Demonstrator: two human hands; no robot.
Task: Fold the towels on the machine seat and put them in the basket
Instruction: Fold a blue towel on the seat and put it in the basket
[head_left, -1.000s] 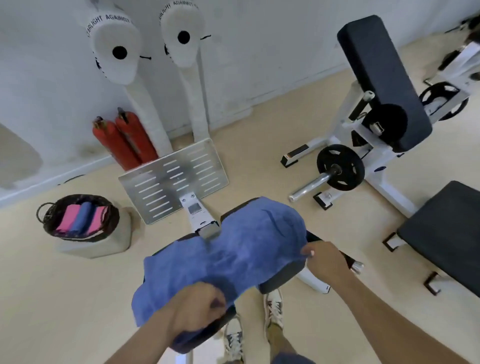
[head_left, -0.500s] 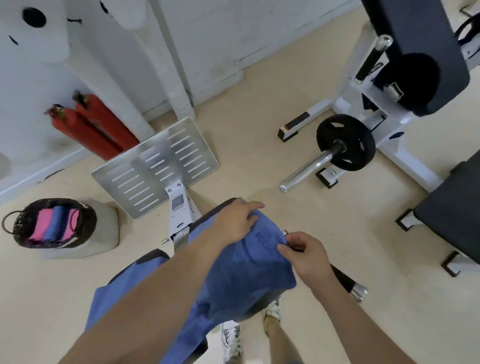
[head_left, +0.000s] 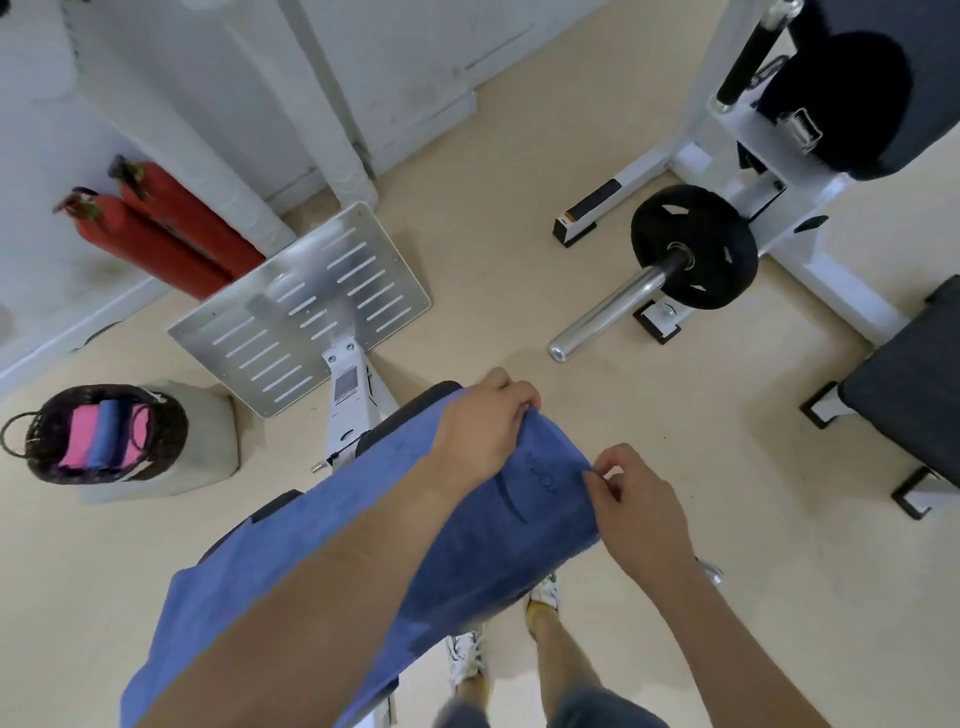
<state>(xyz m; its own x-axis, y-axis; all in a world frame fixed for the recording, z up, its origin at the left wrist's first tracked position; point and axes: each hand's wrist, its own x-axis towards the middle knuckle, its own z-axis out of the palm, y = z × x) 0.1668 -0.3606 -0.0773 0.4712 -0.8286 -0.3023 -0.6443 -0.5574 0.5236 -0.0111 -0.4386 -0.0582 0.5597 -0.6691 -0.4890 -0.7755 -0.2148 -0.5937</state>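
A blue towel (head_left: 467, 561) lies spread along the black machine seat (head_left: 410, 410), covering most of it. My left hand (head_left: 480, 426) reaches across and grips the towel's far right corner with curled fingers. My right hand (head_left: 636, 512) pinches the near right corner of the same edge. A dark wicker basket (head_left: 36, 447) stands on a beige block at the left and holds rolled pink and blue towels (head_left: 104, 434).
A slotted metal footplate (head_left: 301, 306) rises ahead of the seat. Two red cylinders (head_left: 166, 228) lean by the wall. A weight plate on a chrome bar (head_left: 691, 247) and a black bench pad (head_left: 909, 384) stand at the right. My shoes (head_left: 465, 660) are under the seat.
My left hand swung from the towel's near left part across to its far right corner. The towel now lies flatter along the seat, and my view tilted further down.
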